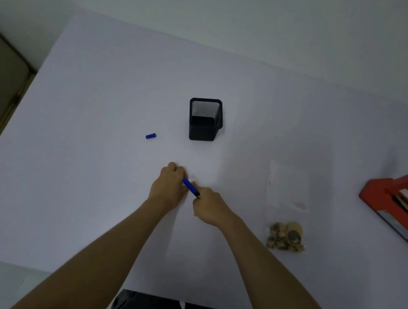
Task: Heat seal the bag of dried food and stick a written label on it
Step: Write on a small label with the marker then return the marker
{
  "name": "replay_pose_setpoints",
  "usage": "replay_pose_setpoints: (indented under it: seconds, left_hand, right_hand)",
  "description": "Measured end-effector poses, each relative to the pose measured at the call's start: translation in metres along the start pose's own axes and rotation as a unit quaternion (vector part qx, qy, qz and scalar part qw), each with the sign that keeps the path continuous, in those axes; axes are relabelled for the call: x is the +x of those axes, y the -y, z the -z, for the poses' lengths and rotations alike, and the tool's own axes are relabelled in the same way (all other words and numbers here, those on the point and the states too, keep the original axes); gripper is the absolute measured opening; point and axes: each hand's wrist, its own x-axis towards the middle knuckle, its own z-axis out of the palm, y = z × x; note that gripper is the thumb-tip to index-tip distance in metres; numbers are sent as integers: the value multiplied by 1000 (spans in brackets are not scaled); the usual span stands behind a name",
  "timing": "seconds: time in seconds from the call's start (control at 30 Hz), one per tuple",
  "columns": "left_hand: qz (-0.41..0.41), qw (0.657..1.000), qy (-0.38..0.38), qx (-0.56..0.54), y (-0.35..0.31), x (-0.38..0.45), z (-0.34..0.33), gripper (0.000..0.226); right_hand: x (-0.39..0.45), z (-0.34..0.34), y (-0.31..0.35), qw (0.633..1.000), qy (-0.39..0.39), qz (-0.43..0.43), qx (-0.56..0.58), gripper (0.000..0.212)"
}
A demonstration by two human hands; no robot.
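Note:
A blue pen (pixel 190 187) lies slanted between my two hands at the table's middle. My left hand (pixel 168 187) is curled round its upper blue end. My right hand (pixel 208 205) has its fingers curled at the pen's dark tip end and seems to pinch it. The pen's blue cap (pixel 150 136) lies apart on the table to the left. A clear bag (pixel 289 188) lies flat to the right, with dried food (pixel 287 235) bunched at its near end. A small white scrap, maybe a label, shows faintly by the pen; I cannot tell for sure.
A black mesh pen holder (pixel 204 120) stands behind my hands. A red heat sealer (pixel 402 213) sits at the right edge with its arm raised. The white table (pixel 82 187) ends just before my lap.

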Motion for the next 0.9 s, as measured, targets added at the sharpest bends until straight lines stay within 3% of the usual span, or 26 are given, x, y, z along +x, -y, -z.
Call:
replay_pose_setpoints:
  seconds: [0.2,0.4,0.7,0.8,0.9]
  left_hand:
    - [-7,999,4,-32,-3,3,1,18]
    - [27,985,29,-165,-4,11,7,19]
    - [133,944,70,-295,-2,11,14,17]
    - [141,940,76,-302,0,12,16,13]
    - [151,930,74,-326,-3,11,21,12]
  right_hand:
    - [1,3,0,1000,-3,0,6,36]
    - [2,7,-3,1000,-5,-14,22,18]
    - [3,11,0,1000,-4,-5,21,33]
    - [6,13,1,1000,-1,-12,25,22]
    - [11,16,4,998,-43,-20,45,28]
